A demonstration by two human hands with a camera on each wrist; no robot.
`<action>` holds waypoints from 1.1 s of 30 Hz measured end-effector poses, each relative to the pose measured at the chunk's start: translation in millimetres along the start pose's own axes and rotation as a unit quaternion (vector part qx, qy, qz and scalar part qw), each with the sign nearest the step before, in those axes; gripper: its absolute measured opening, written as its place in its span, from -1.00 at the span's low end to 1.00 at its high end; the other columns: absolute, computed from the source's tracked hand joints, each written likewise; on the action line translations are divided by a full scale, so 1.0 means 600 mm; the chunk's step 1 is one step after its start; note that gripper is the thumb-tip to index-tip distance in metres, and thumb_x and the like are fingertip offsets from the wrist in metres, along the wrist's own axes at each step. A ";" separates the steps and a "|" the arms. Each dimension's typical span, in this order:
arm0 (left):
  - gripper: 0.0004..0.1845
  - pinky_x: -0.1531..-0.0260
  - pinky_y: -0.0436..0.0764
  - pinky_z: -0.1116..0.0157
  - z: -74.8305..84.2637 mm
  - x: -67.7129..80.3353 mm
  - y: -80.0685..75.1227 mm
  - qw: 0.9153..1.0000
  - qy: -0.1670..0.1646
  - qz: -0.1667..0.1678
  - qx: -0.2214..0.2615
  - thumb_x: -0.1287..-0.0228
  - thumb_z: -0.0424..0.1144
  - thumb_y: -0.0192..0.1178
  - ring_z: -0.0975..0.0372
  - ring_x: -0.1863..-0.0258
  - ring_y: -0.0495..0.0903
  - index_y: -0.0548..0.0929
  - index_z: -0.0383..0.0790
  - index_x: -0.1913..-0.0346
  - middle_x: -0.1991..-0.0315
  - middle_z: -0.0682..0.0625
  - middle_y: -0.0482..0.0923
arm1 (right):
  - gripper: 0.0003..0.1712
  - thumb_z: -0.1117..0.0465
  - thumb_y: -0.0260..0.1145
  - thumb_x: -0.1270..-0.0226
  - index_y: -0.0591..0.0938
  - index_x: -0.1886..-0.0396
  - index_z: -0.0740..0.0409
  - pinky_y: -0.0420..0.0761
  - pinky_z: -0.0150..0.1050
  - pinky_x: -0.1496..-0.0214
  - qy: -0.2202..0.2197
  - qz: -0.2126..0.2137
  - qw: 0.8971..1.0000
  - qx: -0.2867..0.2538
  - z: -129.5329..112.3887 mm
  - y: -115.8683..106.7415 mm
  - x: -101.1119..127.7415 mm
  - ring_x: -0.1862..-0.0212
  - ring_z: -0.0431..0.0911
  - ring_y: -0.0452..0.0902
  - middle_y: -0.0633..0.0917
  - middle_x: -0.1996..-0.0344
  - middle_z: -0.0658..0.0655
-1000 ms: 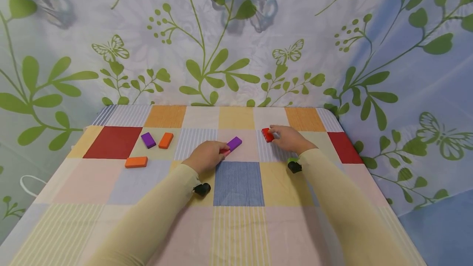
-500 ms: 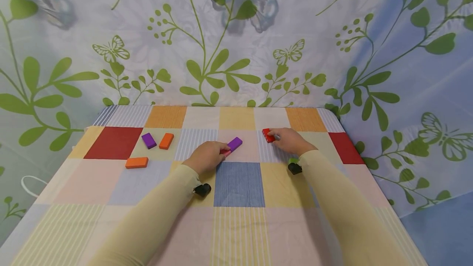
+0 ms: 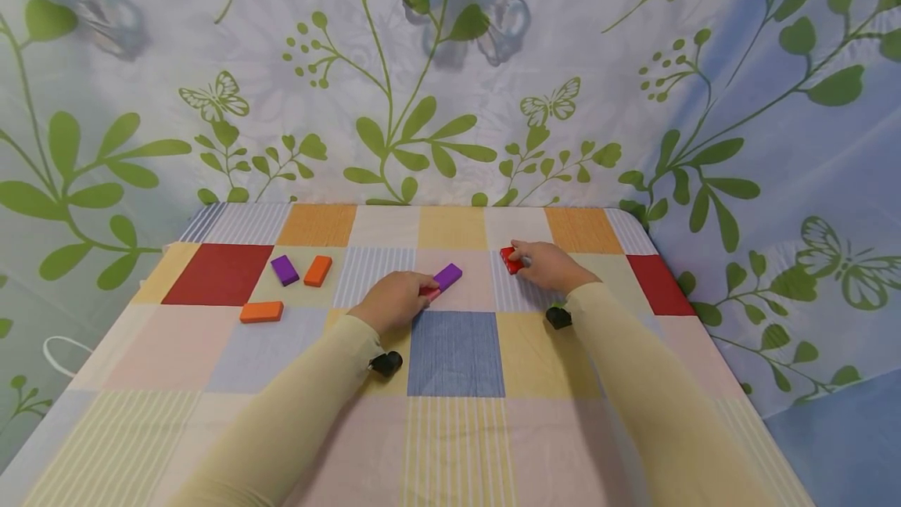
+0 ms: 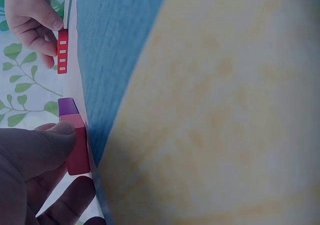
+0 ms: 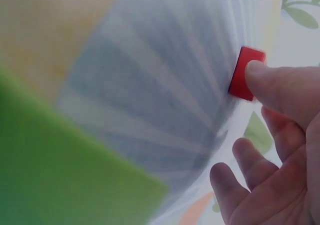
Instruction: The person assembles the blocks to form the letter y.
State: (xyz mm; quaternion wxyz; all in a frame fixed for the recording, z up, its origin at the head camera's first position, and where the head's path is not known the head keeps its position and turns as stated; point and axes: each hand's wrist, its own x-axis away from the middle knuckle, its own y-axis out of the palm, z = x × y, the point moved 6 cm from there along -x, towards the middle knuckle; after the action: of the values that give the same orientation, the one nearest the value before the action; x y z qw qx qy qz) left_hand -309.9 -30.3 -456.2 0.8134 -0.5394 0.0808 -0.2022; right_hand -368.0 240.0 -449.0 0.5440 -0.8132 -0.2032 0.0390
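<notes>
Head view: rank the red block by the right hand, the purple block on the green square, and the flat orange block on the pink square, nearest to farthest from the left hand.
1. The red rectangular block, to the right of the left hand, pinched by the right hand.
2. The purple rectangular block on the green square, to the left and farther back.
3. The flat orange rectangular block, farthest left, on the pink square.

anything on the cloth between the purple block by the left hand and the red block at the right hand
No. In the head view only bare cloth lies between the purple block by the left hand and the red block at the right hand.
</notes>
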 end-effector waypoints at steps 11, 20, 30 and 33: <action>-0.59 -0.29 0.61 0.04 -0.002 0.000 0.000 1.000 -0.005 0.000 0.008 -0.48 -0.19 0.31 0.08 -0.07 0.66 0.69 -0.06 -0.33 -0.23 -0.06 0.72 | -0.61 0.36 0.31 -0.48 0.69 -0.26 0.21 0.44 0.18 -0.53 -0.001 0.007 1.000 0.002 0.003 0.002 -0.008 -0.55 0.27 0.34 0.49 -0.50 0.27; -0.58 -0.33 0.58 0.03 -0.001 0.001 -0.001 1.000 -0.007 -0.005 0.011 -0.49 -0.19 0.30 0.06 -0.15 0.66 0.68 -0.07 -0.35 -0.29 -0.07 0.69 | -0.67 0.34 0.38 -0.43 0.71 -0.16 0.20 0.39 0.16 -0.57 0.004 -0.002 1.000 -0.009 0.009 0.005 -0.018 -0.61 0.26 0.24 0.38 -0.59 0.21; -0.57 -0.35 0.58 0.02 -0.001 0.001 0.000 1.000 -0.006 -0.007 0.006 -0.49 -0.19 0.30 0.06 -0.18 0.66 0.67 -0.07 -0.36 -0.30 -0.07 0.68 | -0.67 0.28 0.45 -0.40 0.68 -0.12 0.18 0.48 0.15 -0.49 -0.002 0.004 1.000 -0.015 0.009 0.003 -0.020 -0.50 0.25 0.41 0.54 -0.46 0.28; -0.58 -0.35 0.57 0.02 0.000 0.001 -0.002 1.000 -0.006 -0.006 0.006 -0.49 -0.19 0.30 0.05 -0.19 0.66 0.67 -0.07 -0.36 -0.29 -0.08 0.68 | -0.65 0.26 0.45 -0.40 0.67 -0.14 0.17 0.49 0.15 -0.48 0.002 0.005 1.000 -0.017 0.008 0.001 -0.018 -0.50 0.25 0.41 0.52 -0.47 0.28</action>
State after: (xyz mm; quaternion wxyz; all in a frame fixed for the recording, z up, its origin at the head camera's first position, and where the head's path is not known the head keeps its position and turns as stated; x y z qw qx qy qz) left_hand -309.5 -31.1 -455.3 0.8159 -0.5362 0.0708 -0.2045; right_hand -379.0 240.2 -453.4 0.5299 -0.8237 -0.1984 0.0366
